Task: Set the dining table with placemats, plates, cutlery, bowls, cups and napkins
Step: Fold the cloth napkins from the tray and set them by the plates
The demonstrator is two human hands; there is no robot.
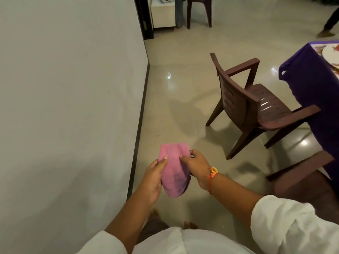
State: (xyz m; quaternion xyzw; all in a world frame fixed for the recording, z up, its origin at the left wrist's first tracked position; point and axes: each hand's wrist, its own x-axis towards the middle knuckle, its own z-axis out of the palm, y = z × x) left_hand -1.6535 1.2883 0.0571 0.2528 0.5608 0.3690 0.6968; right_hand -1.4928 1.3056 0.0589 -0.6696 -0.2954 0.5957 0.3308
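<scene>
By the wall (64,88) on the left, the person holds a pink napkin (173,169) in front of the body, well apart from the dining table (310,79) at the far right. The left hand (153,178) grips its left edge, thumb on top. The right hand (197,166) pinches the right edge. On the table's corner I see part of a plate (332,54) on a patterned placemat (320,47), so one setting looks begun. This napkin is not yet laid. Cutlery, bowls and cups are out of view.

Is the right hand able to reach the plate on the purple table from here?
Probably not. The right hand pinches the pink napkin, and the brown chair stands between it and the plate on the far table.
</scene>
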